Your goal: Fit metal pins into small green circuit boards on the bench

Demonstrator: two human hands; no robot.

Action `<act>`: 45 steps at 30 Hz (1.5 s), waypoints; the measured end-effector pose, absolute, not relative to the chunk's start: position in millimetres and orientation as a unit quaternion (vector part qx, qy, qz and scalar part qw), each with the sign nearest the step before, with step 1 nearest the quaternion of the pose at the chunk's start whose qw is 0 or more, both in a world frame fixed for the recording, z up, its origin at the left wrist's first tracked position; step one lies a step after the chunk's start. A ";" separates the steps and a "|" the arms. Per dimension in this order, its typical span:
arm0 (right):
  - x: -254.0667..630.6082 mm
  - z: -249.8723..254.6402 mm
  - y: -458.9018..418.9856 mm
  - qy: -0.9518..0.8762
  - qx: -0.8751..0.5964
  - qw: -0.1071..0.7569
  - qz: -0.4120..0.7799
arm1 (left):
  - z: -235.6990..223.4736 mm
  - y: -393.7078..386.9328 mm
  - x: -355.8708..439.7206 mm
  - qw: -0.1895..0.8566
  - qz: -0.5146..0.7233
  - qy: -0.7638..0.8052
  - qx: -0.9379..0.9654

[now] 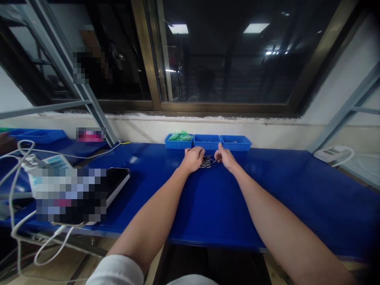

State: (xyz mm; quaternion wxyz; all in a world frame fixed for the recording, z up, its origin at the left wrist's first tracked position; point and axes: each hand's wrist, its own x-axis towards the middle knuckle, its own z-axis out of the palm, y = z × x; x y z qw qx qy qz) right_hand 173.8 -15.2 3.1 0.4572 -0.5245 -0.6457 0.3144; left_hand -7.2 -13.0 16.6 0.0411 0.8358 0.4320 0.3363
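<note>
A small pile of thin, dark and silvery metal pieces (205, 162) lies on the blue tabletop (213, 206), between my two hands. My left hand (193, 157) rests at the pile's left edge, fingers curled down; whatever they hold is hidden. On the other side, my right hand (226, 156) is closed with its thumb up, and a thin metal piece (213, 161) shows at its fingertips, too small to name more exactly. Just behind the hands stands a row of blue bins: the left bin (178, 145) holds a green plastic bag (181, 136), while the middle bin (207, 136) and right bin (236, 147) hold tiny parts.
At the left lies a black-screened phone-like device (117, 176) on a white block, with white cables (63, 233) hanging over the front edge. A white power strip (332, 153) sits at the far right. Grey metal posts (99, 114) and a window (237, 59) stand behind.
</note>
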 end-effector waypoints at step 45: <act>166.6 0.5 -17.5 -0.703 -0.617 0.349 0.062 | 9.8 -11.2 -5.9 0.026 0.245 0.407 0.879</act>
